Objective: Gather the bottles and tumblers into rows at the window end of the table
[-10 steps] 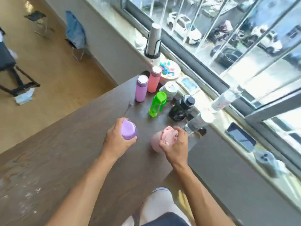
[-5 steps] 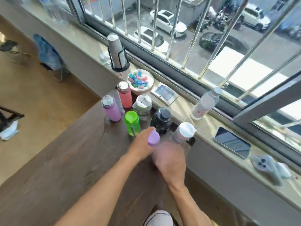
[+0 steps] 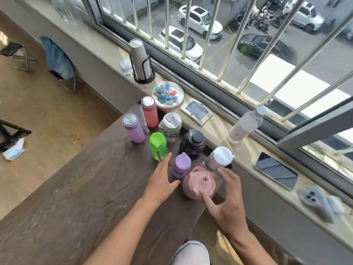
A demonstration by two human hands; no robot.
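Bottles (image 3: 181, 168) upright; left hand (image 3: 162, 180) fingers splayed beside purple, right hand (image 3: 227, 197) spread (thumb touching pink).

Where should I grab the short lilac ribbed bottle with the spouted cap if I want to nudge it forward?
Probably grip the short lilac ribbed bottle around its ribbed body just below the cap, coming from above on the near-left side. It stands upright, and the round pink bottle crowds its right, while the green bottle and dark bottle block the far side. The left hand is already there.
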